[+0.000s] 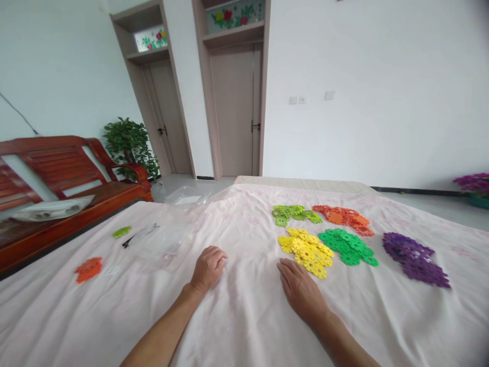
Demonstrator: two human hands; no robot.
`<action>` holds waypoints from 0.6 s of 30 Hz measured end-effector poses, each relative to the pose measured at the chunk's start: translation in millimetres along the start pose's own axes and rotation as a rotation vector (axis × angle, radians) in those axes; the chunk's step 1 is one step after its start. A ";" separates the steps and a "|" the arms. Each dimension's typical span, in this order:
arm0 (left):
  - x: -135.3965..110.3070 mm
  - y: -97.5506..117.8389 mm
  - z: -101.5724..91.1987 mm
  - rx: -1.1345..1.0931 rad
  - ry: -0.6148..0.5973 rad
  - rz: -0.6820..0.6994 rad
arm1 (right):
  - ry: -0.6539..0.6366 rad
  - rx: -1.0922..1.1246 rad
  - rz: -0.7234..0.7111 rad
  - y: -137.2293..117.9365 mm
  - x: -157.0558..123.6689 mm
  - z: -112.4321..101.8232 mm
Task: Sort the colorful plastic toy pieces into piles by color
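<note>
My left hand (208,268) rests on the pale pink cloth (244,316) with its fingers curled in, and nothing shows in it. To the right, my right hand (300,286) lies palm down on the cloth, fingers stretched out, just beside a pile of yellow flower-shaped plastic discs (307,250). Behind and beside that pile are light green discs (292,213), orange-red discs (346,218) and green discs (348,246). Purple discs (414,259) lie farthest right. Left of my left hand are a small orange-red piece group (88,269) and a light green one (121,232).
A clear plastic bag (164,242) lies on the cloth at left, near a small black item (128,241). Beyond the cloth's left edge stands a red wooden bench (72,173), with a leafy plant (128,142) behind it. Two doors (237,112) are in the far wall.
</note>
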State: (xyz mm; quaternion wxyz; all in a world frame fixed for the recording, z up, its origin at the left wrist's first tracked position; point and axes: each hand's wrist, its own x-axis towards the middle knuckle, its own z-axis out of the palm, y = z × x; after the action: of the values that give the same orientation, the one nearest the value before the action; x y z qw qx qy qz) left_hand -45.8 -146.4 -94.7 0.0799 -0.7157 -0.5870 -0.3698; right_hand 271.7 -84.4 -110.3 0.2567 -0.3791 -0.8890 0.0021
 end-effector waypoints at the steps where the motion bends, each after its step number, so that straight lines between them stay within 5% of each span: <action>1: -0.7 0.0 -0.9 -0.018 0.001 0.011 | -0.004 0.000 0.004 -0.3 0.1 -0.3; 6: -6.5 8.4 -13.4 -0.123 -0.027 0.123 | -0.028 0.001 0.030 -4.1 0.1 -4.9; 10: -5.5 13.1 -51.6 -0.109 0.080 0.167 | -0.039 0.009 0.036 -8.0 0.2 -10.5; 15: 11.3 -14.9 -127.4 0.198 0.330 -0.085 | -0.046 0.039 0.064 -11.7 1.3 -16.2; 18: 19.9 -51.2 -163.8 0.462 0.326 -0.274 | -0.050 0.059 0.087 -13.7 1.9 -18.9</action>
State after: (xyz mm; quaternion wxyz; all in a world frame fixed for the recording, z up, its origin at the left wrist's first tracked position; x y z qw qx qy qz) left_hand -162.4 -205.4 18.2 0.2829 -0.5240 -0.7261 -0.3438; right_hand 270.0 -96.5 -90.3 0.2452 -0.4095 -0.8774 0.0491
